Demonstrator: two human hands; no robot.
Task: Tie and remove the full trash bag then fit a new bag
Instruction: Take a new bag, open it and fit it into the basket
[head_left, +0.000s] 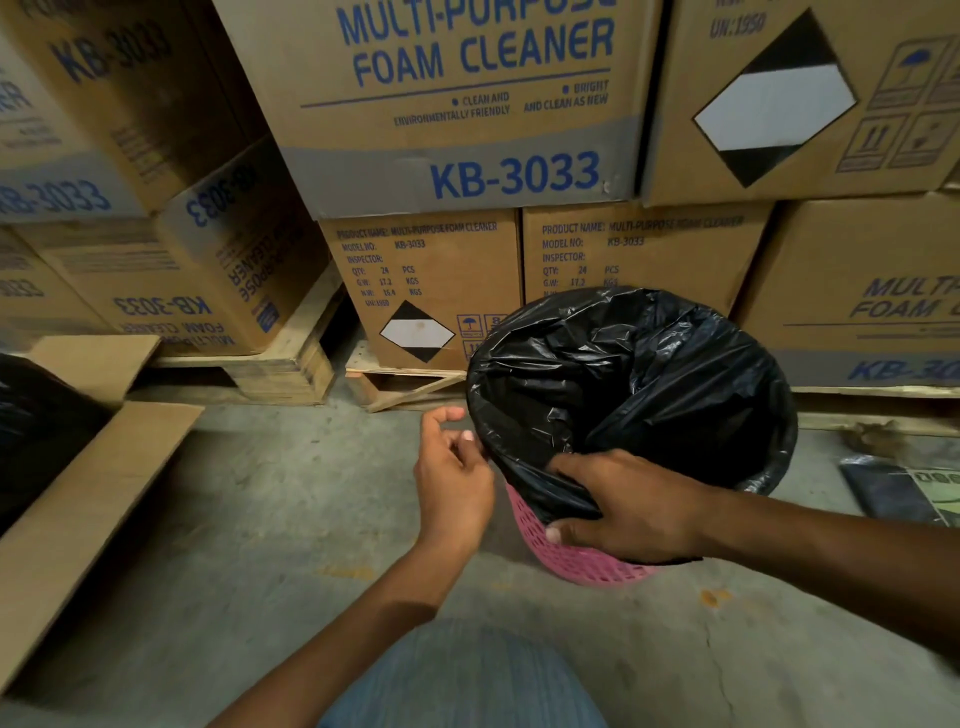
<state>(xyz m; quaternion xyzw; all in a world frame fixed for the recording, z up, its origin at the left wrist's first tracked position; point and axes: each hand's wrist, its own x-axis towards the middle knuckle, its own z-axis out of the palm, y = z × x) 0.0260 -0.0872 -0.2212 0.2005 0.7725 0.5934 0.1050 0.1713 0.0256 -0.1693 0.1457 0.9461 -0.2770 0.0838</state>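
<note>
Both forearms reach forward. The left hand (453, 480) is raised, fingers loosely curled, thumb and forefinger near each other. The right hand (631, 506) lies palm-down, fingers spread, thumb below.

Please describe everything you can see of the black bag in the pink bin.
The black bag is thin, glossy, crinkled plastic lining a pink lattice bin on the concrete floor. Its mouth is open and folded outward over the rim; the inside looks dark, with no contents visible. The right hand grips the near folded edge. The left hand pinches at the edge on the left side.
</note>
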